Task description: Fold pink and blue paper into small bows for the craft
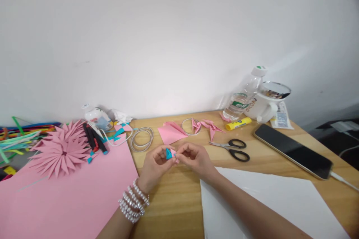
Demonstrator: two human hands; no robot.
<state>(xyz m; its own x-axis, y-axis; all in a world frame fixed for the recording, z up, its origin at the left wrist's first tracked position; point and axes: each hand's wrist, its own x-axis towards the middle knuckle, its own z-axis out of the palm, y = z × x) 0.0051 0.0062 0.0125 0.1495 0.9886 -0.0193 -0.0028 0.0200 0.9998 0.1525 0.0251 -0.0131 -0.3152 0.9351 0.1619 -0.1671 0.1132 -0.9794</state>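
Observation:
Between my two hands, above the middle of the wooden table, is a small folded paper piece (169, 153) in blue and pink. My left hand (157, 164), with a pearl bracelet (134, 201) on the wrist, pinches it from the left. My right hand (195, 158) grips its right side between thumb and fingers. The fingertips hide part of the folds. Just behind my hands lies a pink paper sheet (171, 132), partly folded. Folded pink paper pieces (212, 129) lie near a metal ring (183, 122). Black-handled scissors (234, 150) rest right of my right hand.
Left are pink pleated paper rosettes (60, 153), markers (91, 138), a pink sheet (70, 198) and coiled rings (142, 139). A glue stick (238, 123), water bottle (242, 99), white mug (256, 109) and phone (293, 151) stand or lie right. White board (269, 201) sits under my right forearm.

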